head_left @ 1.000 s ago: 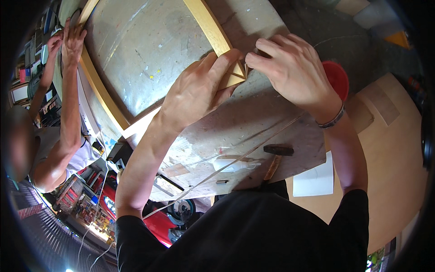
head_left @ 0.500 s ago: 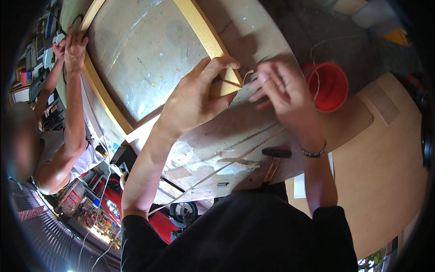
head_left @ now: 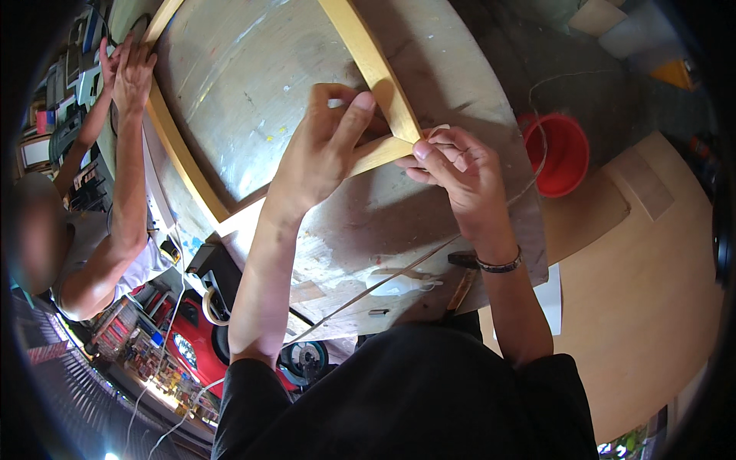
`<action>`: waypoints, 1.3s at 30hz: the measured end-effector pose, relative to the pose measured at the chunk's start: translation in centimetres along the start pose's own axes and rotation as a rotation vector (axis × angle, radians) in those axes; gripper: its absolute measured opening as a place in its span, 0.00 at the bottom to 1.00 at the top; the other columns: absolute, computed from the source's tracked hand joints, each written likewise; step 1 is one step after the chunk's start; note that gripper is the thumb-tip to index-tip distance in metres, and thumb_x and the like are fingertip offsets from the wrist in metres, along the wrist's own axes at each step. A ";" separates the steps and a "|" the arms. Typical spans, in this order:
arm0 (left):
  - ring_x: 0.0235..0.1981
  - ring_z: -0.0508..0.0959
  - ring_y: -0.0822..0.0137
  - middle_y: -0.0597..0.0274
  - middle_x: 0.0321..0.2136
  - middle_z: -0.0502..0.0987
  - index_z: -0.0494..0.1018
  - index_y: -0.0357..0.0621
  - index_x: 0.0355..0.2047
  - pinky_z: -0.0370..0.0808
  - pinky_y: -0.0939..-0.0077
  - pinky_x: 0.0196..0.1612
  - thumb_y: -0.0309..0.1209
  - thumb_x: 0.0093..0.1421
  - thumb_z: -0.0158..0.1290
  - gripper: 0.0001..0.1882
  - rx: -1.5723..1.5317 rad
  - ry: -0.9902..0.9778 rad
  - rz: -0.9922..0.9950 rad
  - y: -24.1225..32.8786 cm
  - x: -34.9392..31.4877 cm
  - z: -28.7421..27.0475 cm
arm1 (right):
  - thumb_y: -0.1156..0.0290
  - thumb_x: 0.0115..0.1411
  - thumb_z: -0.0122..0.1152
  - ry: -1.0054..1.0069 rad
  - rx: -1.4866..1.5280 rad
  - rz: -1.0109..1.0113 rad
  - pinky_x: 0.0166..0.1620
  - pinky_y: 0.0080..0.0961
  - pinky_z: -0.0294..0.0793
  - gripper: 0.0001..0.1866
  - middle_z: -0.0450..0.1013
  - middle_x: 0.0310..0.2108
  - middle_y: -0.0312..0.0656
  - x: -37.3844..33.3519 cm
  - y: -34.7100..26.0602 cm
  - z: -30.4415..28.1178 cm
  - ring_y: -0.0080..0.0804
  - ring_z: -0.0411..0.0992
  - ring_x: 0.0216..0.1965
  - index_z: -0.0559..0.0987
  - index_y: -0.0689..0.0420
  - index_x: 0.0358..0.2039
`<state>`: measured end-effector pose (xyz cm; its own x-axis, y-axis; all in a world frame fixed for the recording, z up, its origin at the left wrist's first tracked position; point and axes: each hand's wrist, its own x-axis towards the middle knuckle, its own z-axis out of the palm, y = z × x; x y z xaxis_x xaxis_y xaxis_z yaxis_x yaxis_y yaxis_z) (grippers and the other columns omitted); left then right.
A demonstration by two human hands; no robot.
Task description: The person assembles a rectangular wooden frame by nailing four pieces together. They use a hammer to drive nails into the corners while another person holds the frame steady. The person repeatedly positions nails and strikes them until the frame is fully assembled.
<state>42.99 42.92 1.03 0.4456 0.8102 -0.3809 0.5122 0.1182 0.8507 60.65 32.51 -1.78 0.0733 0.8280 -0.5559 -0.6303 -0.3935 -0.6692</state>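
Note:
A light wooden frame (head_left: 381,73) lies on the worktable, its near right corner between my hands. My left hand (head_left: 316,157) is at the inside of that corner, against the near rail. Its fingers are bent and partly hidden in shadow by the side rail, with the thumb raised above them. My right hand (head_left: 460,165) pinches the outer tip of the corner, thumb pressed against the joint. A thin pale strip (head_left: 438,128) sticks out at the corner beside my right fingers; how it is attached cannot be made out.
A co-worker's hands (head_left: 132,77) rest at the frame's far left side. A hammer (head_left: 462,284) lies near the table's front edge, by a long thin cord (head_left: 383,277). A red bucket (head_left: 563,157) stands right of the table (head_left: 460,69), near a large brown board (head_left: 636,307).
My right hand has moved left and closed on the corner. My left hand has loosened its thumb from under the near rail and turned inward. The frame corner has shifted slightly right.

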 end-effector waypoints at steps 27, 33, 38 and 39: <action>0.38 0.81 0.74 0.57 0.36 0.85 0.78 0.33 0.49 0.77 0.76 0.43 0.42 0.67 0.64 0.23 -0.205 -0.173 -0.117 0.5 1.4 0.6 | 0.81 0.64 0.62 -0.083 -0.845 -0.580 0.40 0.25 0.74 0.02 0.76 0.32 0.41 1.1 -2.7 -2.9 0.31 0.76 0.34 0.79 0.61 0.36; 0.37 0.81 0.74 0.57 0.36 0.85 0.78 0.33 0.49 0.78 0.76 0.42 0.43 0.67 0.64 0.24 -0.240 -0.170 -0.105 0.2 1.5 0.9 | 0.82 0.63 0.60 -0.047 -0.840 -0.616 0.38 0.29 0.74 0.03 0.75 0.31 0.44 0.6 -2.5 -2.9 0.38 0.76 0.33 0.78 0.61 0.35; 0.37 0.81 0.74 0.57 0.36 0.85 0.78 0.32 0.50 0.78 0.76 0.42 0.42 0.67 0.63 0.23 -0.217 -0.164 -0.095 0.1 1.4 0.9 | 0.82 0.63 0.59 -0.038 -0.895 -0.695 0.39 0.30 0.75 0.03 0.75 0.32 0.44 0.5 -2.6 -2.9 0.40 0.76 0.33 0.79 0.60 0.35; 0.37 0.81 0.74 0.57 0.36 0.85 0.78 0.32 0.50 0.78 0.76 0.42 0.42 0.68 0.63 0.23 -0.209 -0.169 -0.085 0.1 1.4 0.9 | 0.82 0.63 0.59 -0.038 -0.888 -0.699 0.39 0.31 0.75 0.03 0.75 0.32 0.43 0.6 -2.5 -2.9 0.40 0.76 0.33 0.79 0.60 0.35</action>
<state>44.34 43.58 0.21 0.5328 0.6869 -0.4942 0.3984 0.3116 0.8626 64.55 32.83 -1.85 0.1616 0.9833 0.0832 0.3134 0.0288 -0.9492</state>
